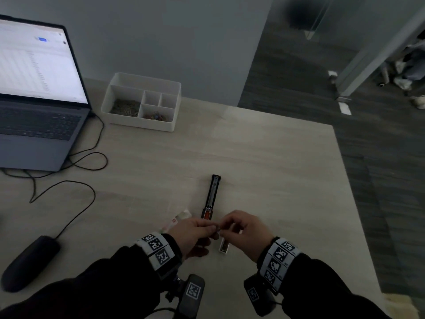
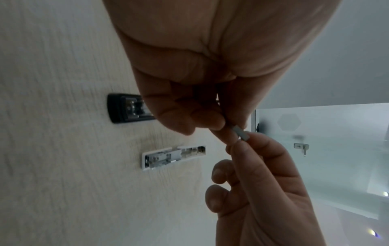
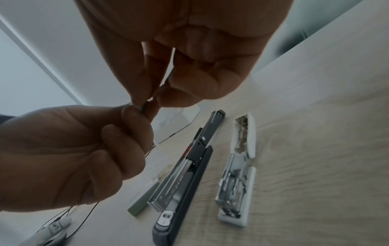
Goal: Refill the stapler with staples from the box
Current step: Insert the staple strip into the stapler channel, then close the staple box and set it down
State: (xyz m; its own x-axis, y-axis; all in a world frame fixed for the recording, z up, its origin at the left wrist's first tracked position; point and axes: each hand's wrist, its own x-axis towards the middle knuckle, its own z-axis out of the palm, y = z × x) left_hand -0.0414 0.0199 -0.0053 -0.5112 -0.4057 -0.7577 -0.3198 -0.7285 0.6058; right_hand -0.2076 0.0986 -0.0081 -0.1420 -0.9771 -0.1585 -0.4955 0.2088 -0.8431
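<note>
A black stapler [image 1: 212, 196] lies opened out flat on the table, its metal staple channel [image 3: 168, 179] facing up. Just to its right lies a small white staple box [image 1: 224, 246], open, with staples inside [image 3: 233, 186]. Above the stapler's near end my two hands meet. My left hand [image 1: 207, 226] and my right hand [image 1: 230, 224] each pinch one end of a short strip of staples [image 2: 240, 133] between thumb and fingertips. In the right wrist view the strip [image 3: 144, 106] is almost hidden by the fingertips.
An open laptop [image 1: 39, 88] stands at the far left, with black cables looping over the table. A white divided tray [image 1: 140, 102] holds clips. A dark oblong object [image 1: 30, 261] lies near left. A small paper packet [image 1: 181, 217] lies left of the stapler. The table's right edge [image 1: 345, 180] drops to the floor.
</note>
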